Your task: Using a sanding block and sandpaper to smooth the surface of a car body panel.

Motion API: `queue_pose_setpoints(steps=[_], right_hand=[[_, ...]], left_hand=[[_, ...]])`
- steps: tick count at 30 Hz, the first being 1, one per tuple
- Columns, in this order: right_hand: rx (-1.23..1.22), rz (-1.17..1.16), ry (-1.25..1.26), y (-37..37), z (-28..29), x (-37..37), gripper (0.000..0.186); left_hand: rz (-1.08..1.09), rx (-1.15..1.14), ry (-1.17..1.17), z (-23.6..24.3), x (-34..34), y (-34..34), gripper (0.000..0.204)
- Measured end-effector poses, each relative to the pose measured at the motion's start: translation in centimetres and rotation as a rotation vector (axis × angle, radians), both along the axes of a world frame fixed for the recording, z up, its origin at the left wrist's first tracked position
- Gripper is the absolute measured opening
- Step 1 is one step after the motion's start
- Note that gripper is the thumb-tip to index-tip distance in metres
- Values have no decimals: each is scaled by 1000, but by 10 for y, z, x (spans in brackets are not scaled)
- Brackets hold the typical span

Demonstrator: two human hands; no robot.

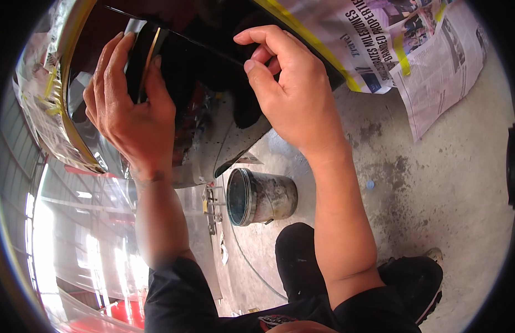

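My left hand (127, 105) grips a narrow dark piece (148, 61) with a tan edge, between thumb and fingers, against a glossy black body panel (207, 61) crossed by a thin seam. My right hand (285, 89) is at the seam's right end, index finger crooked and thumb drawn toward the other curled fingers; what these pinch, if anything, is too hidden to tell. Yellow tape and newspaper (368, 33) mask the panel's right edge. At the left, plastic sheeting (46, 94) and tape wrap its curved edge.
A stained bucket (257, 197) stands on the stained concrete floor (446, 194) below my hands. A hose (246, 261) runs along the floor beside it. My dark shoe (407, 283) is at lower right. Plastic film (85, 233) hangs at the left, with a red surface behind it.
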State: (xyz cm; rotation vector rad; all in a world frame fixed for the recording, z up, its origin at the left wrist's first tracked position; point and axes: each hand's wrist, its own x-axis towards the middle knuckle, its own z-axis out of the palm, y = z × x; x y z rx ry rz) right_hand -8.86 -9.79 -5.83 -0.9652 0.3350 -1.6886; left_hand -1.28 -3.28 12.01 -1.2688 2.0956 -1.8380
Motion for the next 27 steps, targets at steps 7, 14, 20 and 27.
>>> queue_pose_setpoints(steps=[7,14,20,27], right_hand=[[-12,-10,19,-2,0,-1,26],[-16,-20,19,-2,-2,0,26],[-16,-18,13,-2,-4,0,25],[-25,-22,-6,-2,1,1,26]], left_hand=[[18,50,-15,0,4,6,39],[60,83,-23,-15,3,12,35],[59,79,27,-23,-6,10,41],[93,48,36,-13,-14,11,41]])
